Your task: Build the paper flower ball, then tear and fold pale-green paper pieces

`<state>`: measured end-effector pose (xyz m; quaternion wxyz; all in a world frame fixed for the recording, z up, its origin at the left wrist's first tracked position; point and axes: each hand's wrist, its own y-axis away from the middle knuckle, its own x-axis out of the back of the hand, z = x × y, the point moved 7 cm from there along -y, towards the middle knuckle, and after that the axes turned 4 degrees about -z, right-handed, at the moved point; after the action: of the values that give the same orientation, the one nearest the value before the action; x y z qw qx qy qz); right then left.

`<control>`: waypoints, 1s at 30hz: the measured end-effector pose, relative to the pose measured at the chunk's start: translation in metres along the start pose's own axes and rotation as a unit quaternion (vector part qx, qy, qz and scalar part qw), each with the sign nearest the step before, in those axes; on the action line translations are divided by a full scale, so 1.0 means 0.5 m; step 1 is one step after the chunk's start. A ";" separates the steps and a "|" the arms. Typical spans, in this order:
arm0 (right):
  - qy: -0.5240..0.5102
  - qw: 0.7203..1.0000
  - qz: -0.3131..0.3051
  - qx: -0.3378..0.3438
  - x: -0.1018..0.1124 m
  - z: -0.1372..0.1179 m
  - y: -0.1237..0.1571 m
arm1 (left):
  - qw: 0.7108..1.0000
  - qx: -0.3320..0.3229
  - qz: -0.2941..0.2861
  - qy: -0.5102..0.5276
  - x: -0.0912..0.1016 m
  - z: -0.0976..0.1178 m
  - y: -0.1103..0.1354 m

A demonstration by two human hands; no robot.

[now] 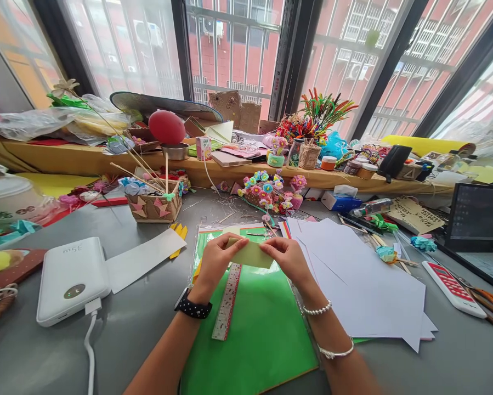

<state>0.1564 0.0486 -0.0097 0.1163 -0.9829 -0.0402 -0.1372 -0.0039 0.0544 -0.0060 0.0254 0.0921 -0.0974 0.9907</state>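
My left hand [215, 260] and my right hand [288, 259] both pinch a small pale yellow-green folded paper strip [251, 255], held a little above a green paper sheet [254, 323] in a clear sleeve. A patterned ruler [227, 302] lies on the green sheet just under my left wrist, which wears a black band. Bead bracelets circle my right wrist.
White paper sheets [361, 280] fan out to the right. A white power bank [71, 277] with a cable lies left, beside a white strip. A cardboard box of sticks [154, 206], paper flowers [268, 189], a calculator [452, 286] and a laptop [479, 219] crowd the grey table.
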 end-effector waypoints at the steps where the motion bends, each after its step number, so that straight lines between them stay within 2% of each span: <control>1: -0.026 1.000 0.010 -0.007 0.005 0.003 0.000 | 1.000 0.003 0.005 0.009 0.001 -0.002 0.000; 4: -0.103 0.993 0.039 -0.029 0.027 0.014 -0.002 | 0.998 0.020 0.032 0.045 0.012 -0.009 0.000; 7: -0.130 0.988 0.079 -0.038 0.057 0.021 -0.002 | 0.992 0.051 0.066 0.094 0.027 -0.015 0.001; 10: -0.149 0.982 0.114 -0.013 0.070 0.015 -0.001 | 0.990 0.055 0.080 0.105 0.031 -0.014 0.003; 12: -0.131 0.986 0.098 0.013 0.056 0.006 0.000 | 0.992 0.042 0.071 0.093 0.024 -0.012 0.005; 15: -0.066 0.997 0.018 0.017 0.011 0.000 0.001 | 0.997 0.019 0.033 0.069 0.004 -0.011 0.005; 17: -0.018 1.000 -0.012 0.012 -0.008 0.002 0.002 | 0.999 0.000 0.001 0.039 -0.008 -0.006 0.005; 20: 0.033 0.999 -0.015 0.028 -0.011 -0.003 0.004 | 0.998 -0.036 -0.038 -0.024 -0.017 0.009 0.006; 25: 0.056 0.996 -0.020 0.062 -0.006 -0.021 0.007 | 0.987 -0.103 -0.064 -0.109 -0.024 0.036 0.010; 30: 0.086 0.993 0.000 0.074 -0.001 -0.036 0.011 | 0.985 -0.095 -0.067 -0.132 -0.027 0.034 0.007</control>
<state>0.1517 0.0386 0.0059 0.1921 -0.9560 -0.0397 -0.2181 0.0119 0.0471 0.0071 0.0871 0.2252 -0.1867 0.9523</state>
